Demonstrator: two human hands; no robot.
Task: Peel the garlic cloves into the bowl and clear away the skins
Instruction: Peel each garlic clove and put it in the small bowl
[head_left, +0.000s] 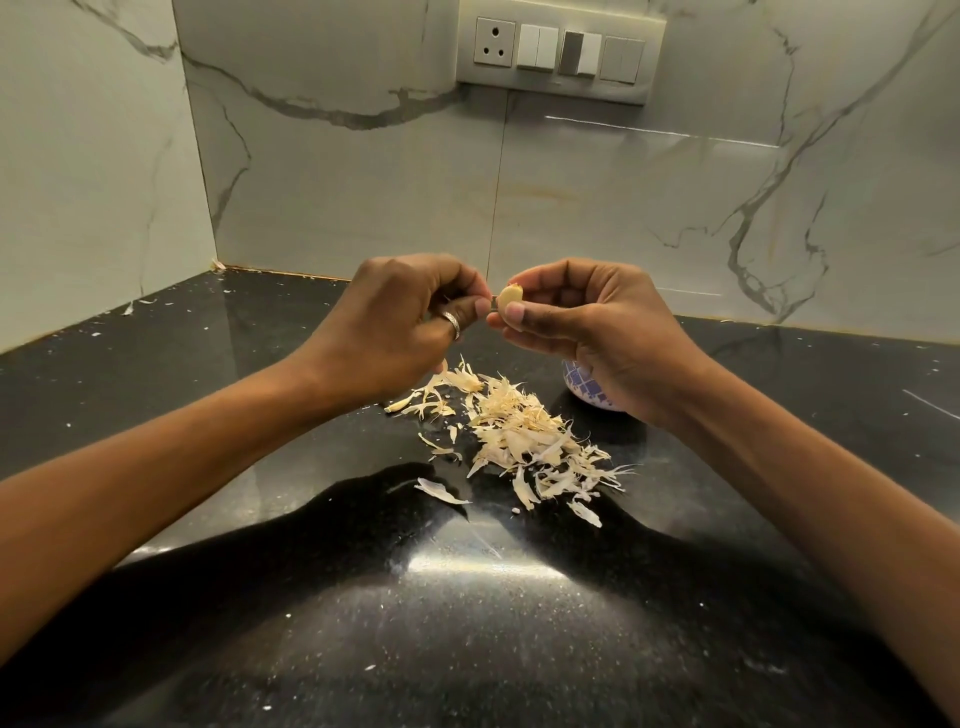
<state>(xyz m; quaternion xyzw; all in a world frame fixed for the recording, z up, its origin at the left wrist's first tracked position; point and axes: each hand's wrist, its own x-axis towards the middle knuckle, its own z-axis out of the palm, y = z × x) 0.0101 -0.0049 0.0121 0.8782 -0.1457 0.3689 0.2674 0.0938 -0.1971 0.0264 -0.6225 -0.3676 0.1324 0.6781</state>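
— What is the left hand (400, 322) doing?
— Its fingers curl beside the garlic clove (510, 297); I can't tell what they pinch. Skins (524, 441) lie on the counter (260, 597) below. The right hand (587, 322) holds the clove above the bowl (582, 387)

head view, looking down, near the counter (363, 623)

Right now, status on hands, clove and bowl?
Right hand holds garlic clove. Left hand pinches its skin. Bowl half hidden behind right hand. Skins pile uncleared on counter.
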